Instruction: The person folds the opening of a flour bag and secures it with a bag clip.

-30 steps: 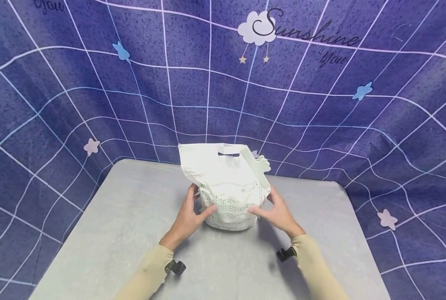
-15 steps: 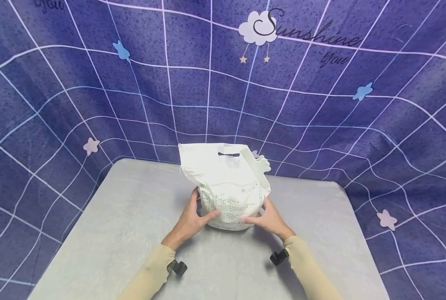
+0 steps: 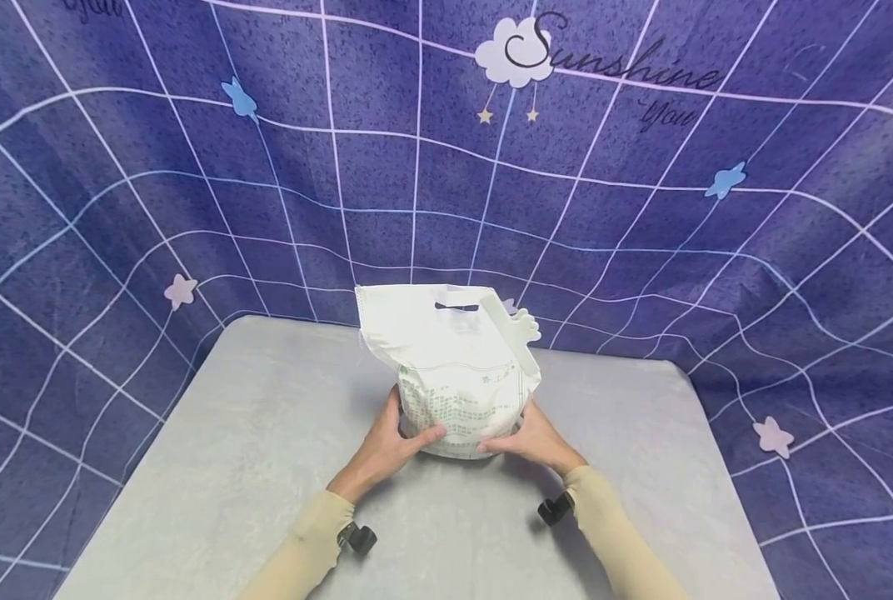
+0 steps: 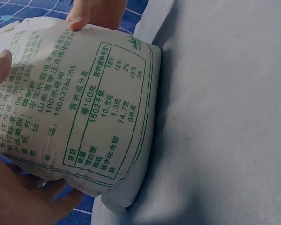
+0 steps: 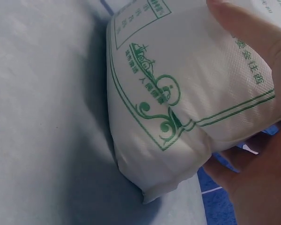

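A white woven flour bag (image 3: 461, 400) with green print stands upright on the grey table, its loose top leaning to the left and back. The slot of a carrying handle is cut into that top. My left hand (image 3: 386, 442) grips the bag's lower left side, thumb across the front and fingers round behind. On the opposite side my right hand (image 3: 532, 437) grips it the same way, its thumb low on the front. In the left wrist view, a printed nutrition table shows on the bag (image 4: 107, 108). The right wrist view shows its creased bottom corner near the table.
A pale hand-shaped piece (image 3: 525, 327) sticks out at the bag's upper right edge. The grey table (image 3: 281, 400) extends around the bag. Behind and beside it hangs a purple-blue curtain (image 3: 386, 183) with lines and stars.
My right hand has slid inward and its thumb has come lower on the front of the bag. My left hand has shifted slightly right and down. The bag stays in place.
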`<state>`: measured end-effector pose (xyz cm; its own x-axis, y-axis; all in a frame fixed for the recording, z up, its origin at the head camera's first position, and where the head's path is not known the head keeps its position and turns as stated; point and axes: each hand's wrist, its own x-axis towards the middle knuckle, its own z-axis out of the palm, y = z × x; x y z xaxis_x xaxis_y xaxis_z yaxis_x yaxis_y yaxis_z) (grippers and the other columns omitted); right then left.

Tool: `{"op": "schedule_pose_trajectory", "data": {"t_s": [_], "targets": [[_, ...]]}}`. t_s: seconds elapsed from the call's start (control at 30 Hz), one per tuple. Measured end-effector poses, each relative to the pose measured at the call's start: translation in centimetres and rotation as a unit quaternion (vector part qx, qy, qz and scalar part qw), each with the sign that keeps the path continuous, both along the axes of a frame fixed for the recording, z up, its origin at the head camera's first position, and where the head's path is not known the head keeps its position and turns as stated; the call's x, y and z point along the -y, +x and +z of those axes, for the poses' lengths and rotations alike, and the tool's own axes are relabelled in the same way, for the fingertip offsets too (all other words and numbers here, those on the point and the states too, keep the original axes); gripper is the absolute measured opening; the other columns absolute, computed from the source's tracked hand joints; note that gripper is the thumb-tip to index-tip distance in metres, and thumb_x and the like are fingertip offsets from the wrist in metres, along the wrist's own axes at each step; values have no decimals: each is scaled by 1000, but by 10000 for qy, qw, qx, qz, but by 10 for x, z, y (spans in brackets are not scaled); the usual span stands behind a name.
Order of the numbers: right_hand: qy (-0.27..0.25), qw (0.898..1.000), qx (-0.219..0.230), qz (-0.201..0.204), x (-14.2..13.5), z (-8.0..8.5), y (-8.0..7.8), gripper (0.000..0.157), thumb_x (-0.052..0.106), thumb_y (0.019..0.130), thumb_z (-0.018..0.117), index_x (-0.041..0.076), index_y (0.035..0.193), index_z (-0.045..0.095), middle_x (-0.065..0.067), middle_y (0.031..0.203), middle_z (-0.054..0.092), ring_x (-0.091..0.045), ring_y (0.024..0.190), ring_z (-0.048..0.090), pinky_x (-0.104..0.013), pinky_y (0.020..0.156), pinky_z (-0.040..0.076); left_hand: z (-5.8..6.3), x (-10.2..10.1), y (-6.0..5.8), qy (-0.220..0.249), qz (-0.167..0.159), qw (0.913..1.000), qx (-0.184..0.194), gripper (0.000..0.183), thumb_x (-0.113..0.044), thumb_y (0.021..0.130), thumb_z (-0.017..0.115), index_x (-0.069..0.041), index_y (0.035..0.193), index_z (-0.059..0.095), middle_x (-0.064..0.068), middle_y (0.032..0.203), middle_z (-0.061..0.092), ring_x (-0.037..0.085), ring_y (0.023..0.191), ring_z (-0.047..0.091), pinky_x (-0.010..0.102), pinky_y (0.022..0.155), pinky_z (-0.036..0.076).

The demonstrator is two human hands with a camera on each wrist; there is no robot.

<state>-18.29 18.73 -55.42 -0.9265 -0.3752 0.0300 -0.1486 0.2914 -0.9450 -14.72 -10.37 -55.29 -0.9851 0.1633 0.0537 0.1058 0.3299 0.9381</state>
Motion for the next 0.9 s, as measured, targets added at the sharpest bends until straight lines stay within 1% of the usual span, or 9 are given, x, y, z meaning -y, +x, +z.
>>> {"op": "schedule_pose_trajectory", "data": {"t_s": [0.1,0.23,0.33,0.43,0.53,0.6,0.77,0.9], "targets": [[4,10000,-32,43,1,-1,-2,92,17,67,104,22,143,53,1,130,70,-26,132,58,-59,126,27,0,-1,0,-95,-25,9999,36,111,-53,91,83,-11,170,18,17,171,34,37,159,31,58,130,21],[60,10000,-68,-20,1,-1,-3,86,15,66,104,21,138,58,2,125,73,-23,125,63,-54,122,33,1,-3,0,-233,-38,9997,73,107,-57,93,79,-14,171,19,14,172,33,35,159,30,56,131,22],[77,9998,-142,-74,2,-1,-4,84,14,64,105,19,136,61,1,122,75,-23,121,65,-51,119,36,1,-4,0,-315,44,9995,41,106,-60,94,77,-14,170,21,15,171,35,36,158,33,56,130,24],[86,9996,-230,-104,2,-2,-5,86,14,63,105,19,137,61,1,123,74,-23,121,65,-50,118,38,0,-6,-1,-366,144,9992,26,105,-62,93,77,-12,170,23,16,169,38,37,156,37,57,129,26],[96,9995,-268,-148,2,-3,-5,86,14,62,106,20,135,61,3,123,74,-21,119,66,-48,117,40,-1,-6,-1,-379,192,9991,19,103,-62,93,77,-12,168,27,15,167,43,36,154,40,56,128,29],[94,9993,-323,-173,3,-3,-4,86,15,62,106,20,135,61,3,123,74,-21,119,66,-46,116,42,-1,-6,-1,-340,220,9992,-19,99,-61,93,78,-12,166,32,14,163,48,35,152,44,55,128,31],[141,9986,-447,-240,4,-1,-2,82,18,63,106,17,132,63,2,120,75,-20,115,68,-41,110,48,1,-7,-2,-270,348,9988,-233,88,-55,91,83,-10,157,46,12,151,60,33,145,53,52,126,36],[210,9981,-425,-389,5,1,-1,75,18,63,106,15,127,65,2,114,77,-19,108,70,-37,103,53,2,-8,-4,-283,383,9983,-331,83,-52,91,83,-11,155,49,12,148,62,33,142,56,52,124,39]]}}
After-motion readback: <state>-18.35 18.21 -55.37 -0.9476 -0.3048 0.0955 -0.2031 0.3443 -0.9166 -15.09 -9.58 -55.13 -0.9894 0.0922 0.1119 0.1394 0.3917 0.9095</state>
